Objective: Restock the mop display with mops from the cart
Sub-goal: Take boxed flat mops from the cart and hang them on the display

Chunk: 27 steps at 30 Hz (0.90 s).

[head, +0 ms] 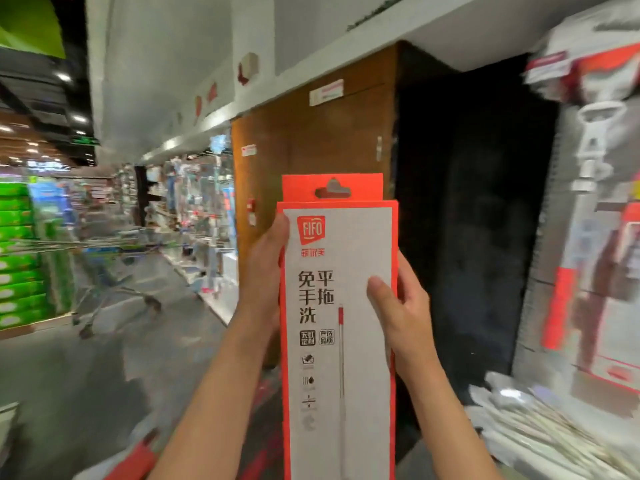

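A tall boxed mop, grey-white with an orange border, a FIFO logo and an orange hang tab on top, stands upright in the middle of the view. My left hand grips its left edge near the top, fingers behind the box. My right hand holds the right edge a little lower, thumb pressed on the front face. To the right hangs the mop display, blurred, with packaged white and red mops on it. A red cart handle shows at the bottom left.
A dark panel and a brown wooden cabinet stand straight behind the box. White packaged goods lie low on the right. A metal shopping trolley stands in the aisle on the left, beside green stacked packs and long shelving.
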{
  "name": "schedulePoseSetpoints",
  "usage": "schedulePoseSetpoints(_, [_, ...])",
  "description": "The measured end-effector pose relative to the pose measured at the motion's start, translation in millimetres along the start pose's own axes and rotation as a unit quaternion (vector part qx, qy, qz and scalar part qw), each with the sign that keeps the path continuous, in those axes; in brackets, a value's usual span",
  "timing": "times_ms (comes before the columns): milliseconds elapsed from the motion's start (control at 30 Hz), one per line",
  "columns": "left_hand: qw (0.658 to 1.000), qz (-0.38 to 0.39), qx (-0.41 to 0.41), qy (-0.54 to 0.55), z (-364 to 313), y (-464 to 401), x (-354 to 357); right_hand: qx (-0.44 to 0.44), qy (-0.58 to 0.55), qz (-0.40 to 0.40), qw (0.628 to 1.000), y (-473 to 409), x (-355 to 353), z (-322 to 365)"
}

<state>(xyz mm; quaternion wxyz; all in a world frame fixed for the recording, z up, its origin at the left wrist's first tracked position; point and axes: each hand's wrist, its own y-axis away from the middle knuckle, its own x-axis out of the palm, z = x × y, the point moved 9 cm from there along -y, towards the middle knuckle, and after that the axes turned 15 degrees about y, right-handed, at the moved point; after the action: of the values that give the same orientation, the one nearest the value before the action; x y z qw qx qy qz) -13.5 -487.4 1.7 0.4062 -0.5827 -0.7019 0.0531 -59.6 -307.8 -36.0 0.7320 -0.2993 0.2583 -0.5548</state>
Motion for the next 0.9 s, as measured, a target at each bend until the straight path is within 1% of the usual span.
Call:
schedulePoseSetpoints(100, [0.997, 0.062, -0.048, 0.013, 47, -2, 49, 0.006, 0.032, -0.059, 0.998, 13, -65, 1])
schedulePoseSetpoints(300, [0.988, 0.143, -0.047, 0.031, 115, 3, 122, 0.01, 0.093, -0.149, 0.984, 21, -160, 12])
schedulePoseSetpoints(433, [0.98, 0.166, -0.079, 0.072, 169, 8, 155, 0.016, 0.124, -0.185, 0.975, 17, -209, 14])
schedulePoseSetpoints(600, [0.969, 0.207, -0.104, 0.089, 228, 9, 193, 0.022, 0.156, -0.227, 0.961, 8, -262, 12])
schedulePoseSetpoints(800, [0.961, 0.231, -0.114, 0.106, 278, -23, 243, 0.023, 0.185, -0.292, 0.938, -12, -324, -6])
schedulePoseSetpoints(900, [0.955, 0.248, -0.111, 0.115, 299, -49, 268, 0.031, 0.206, -0.309, 0.928, -33, -351, -17])
